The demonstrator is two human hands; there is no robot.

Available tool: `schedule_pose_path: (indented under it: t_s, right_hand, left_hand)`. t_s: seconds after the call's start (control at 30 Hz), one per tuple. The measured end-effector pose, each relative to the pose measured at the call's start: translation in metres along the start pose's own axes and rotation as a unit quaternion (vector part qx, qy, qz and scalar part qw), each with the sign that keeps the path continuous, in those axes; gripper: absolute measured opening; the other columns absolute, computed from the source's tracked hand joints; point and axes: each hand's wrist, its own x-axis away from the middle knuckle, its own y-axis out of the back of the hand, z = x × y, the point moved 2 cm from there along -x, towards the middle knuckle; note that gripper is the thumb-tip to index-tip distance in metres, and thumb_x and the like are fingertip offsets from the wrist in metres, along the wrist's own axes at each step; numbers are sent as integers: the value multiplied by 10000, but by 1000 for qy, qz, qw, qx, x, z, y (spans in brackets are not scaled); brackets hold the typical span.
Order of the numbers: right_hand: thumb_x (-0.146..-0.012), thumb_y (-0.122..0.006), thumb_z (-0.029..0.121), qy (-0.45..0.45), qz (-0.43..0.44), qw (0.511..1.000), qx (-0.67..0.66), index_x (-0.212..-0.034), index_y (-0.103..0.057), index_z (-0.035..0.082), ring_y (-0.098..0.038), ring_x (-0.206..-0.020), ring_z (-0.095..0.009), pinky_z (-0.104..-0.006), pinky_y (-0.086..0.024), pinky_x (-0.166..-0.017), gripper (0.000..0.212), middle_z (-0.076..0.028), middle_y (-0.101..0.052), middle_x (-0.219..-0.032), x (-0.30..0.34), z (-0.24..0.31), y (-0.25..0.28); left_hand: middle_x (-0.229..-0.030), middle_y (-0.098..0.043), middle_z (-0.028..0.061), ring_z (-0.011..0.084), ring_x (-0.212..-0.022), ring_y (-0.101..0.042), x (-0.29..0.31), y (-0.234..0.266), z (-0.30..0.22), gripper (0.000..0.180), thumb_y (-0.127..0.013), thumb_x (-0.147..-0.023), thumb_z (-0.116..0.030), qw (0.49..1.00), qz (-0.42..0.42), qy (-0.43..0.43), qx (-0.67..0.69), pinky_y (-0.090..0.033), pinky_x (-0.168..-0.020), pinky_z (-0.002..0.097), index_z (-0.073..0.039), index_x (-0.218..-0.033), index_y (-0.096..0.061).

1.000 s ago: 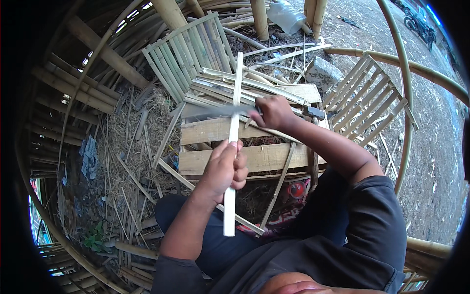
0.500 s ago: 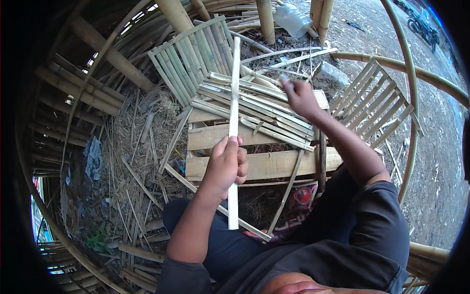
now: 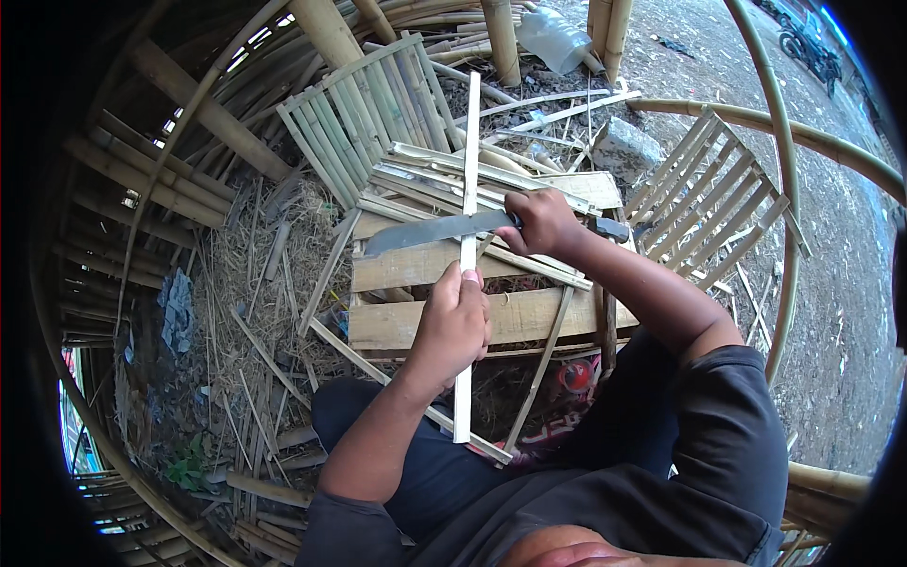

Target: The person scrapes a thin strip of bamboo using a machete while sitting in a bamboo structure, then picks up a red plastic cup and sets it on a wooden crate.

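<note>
My left hand [image 3: 452, 326] is closed round a long pale bamboo strip [image 3: 471, 142], gripping it below its middle. The strip runs away from me, its near end over my lap. My right hand [image 3: 540, 225] is wrapped round the handle of a large knife [image 3: 416, 234]. Its broad grey blade points left and crosses the strip just beyond my left hand; I cannot tell whether the edge has cut in. Below lies a low wooden slatted bench [image 3: 425, 325], with several split bamboo strips [image 3: 430, 180] piled on its far part.
A slatted bamboo panel [image 3: 368, 118] leans beyond the bench to the left, and another slatted panel [image 3: 709, 198] stands at the right. A hammer [image 3: 609, 229] stands at the bench's right side. Near it are a concrete block [image 3: 625, 149] and a clear plastic container [image 3: 554, 40]. Bamboo scraps litter the ground.
My right hand has come down and left, and the knife blade now shows lying across the strip. The strip in my left hand has shifted slightly right.
</note>
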Motion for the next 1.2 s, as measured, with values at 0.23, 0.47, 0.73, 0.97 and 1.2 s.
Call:
schedule_pose_path:
  t_s: [0.23, 0.47, 0.73, 0.97, 1.2]
  right_hand:
    - [-973, -451, 580, -427, 105, 890, 123, -713, -694, -12, -686, -705, -408, -485, -547, -675, 690, -252, -668, -717, -14, -111, 34]
    - [-1018, -331, 499, -416, 7, 909, -14, -686, -660, -45, -647, -742, -475, -553, -494, -740, 718, -316, -621, -696, -16, -57, 35]
    - [-959, -450, 240, -122, -44, 990, -55, -633, -609, 48, -553, -471, -411, -506, -462, -523, 411, -188, -526, -491, 3, 12, 4]
    - [-894, -496, 202, -58, -105, 993, 10, -591, -601, 63, -551, -437, -374, -474, -471, -492, 350, -166, -539, -488, -6, -29, -19]
    - [-906, -478, 197, -65, -131, 985, 92, -599, -598, 77, -574, -432, -350, -461, -484, -473, 351, -158, -554, -489, -13, -62, -4]
  left_hand:
    - [-660, -370, -44, 46, -450, -345, 20, -34, 27, 173, -354, -1075, -275, 989, 110, 98, 31, -287, -374, 220, -123, -1038, -426]
    - [-659, -410, -33, 35, -449, -398, -31, 17, 35, 212, -366, -1071, -281, 985, -71, -64, -142, -305, -351, 221, -93, -1017, -449]
    - [-671, -540, 188, 293, -603, -564, -24, -1, 16, 272, -411, -1043, -189, 917, -114, -181, -337, -433, -612, 434, 24, -907, -514]
    - [-659, -539, 167, 281, -575, -549, -22, 6, 17, 259, -415, -1040, -192, 910, -116, -163, -362, -421, -578, 417, 20, -947, -532]
    - [-634, -515, 124, 229, -560, -539, -11, -1, 17, 264, -397, -1045, -188, 921, -95, -178, -334, -415, -567, 396, 20, -961, -537]
